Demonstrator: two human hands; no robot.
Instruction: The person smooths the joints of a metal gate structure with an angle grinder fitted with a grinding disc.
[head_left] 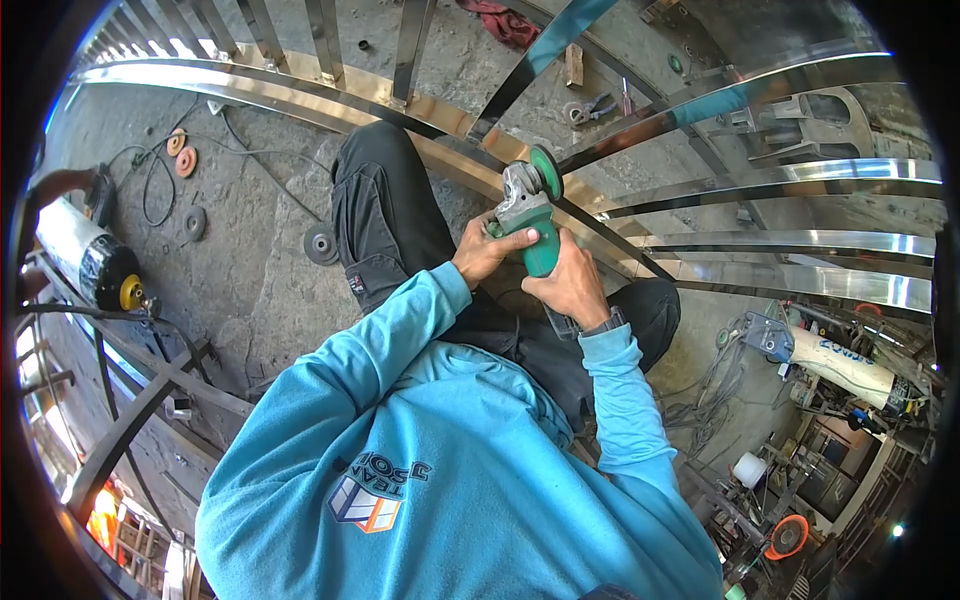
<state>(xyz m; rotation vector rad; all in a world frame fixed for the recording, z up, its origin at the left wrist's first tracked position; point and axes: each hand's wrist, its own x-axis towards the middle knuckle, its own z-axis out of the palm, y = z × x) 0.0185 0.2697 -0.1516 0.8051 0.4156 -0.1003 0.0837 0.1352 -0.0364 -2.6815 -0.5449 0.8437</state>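
Both of my hands are closed around a green angle grinder (pixel 541 252) held over my lap. My left hand (pixel 484 250) grips it near the grey metal gear head, thumb laid across the green body. Lower down, my right hand (pixel 574 282) wraps the body from the right side. A green disc (pixel 546 172) sits on the grinder's head, tilted on edge, close to the shiny metal frame (pixel 440 122). Flat polished bars of that frame fan out beyond the disc to the right and upper left.
Two orange discs (pixel 186 161) and a dark disc (pixel 321 244) lie on the concrete floor at left, near a loose cable. A gas cylinder (pixel 88 255) lies at far left, another cylinder (pixel 840 368) at right. Pliers (pixel 590 110) and a wood block (pixel 574 66) rest beyond the frame.
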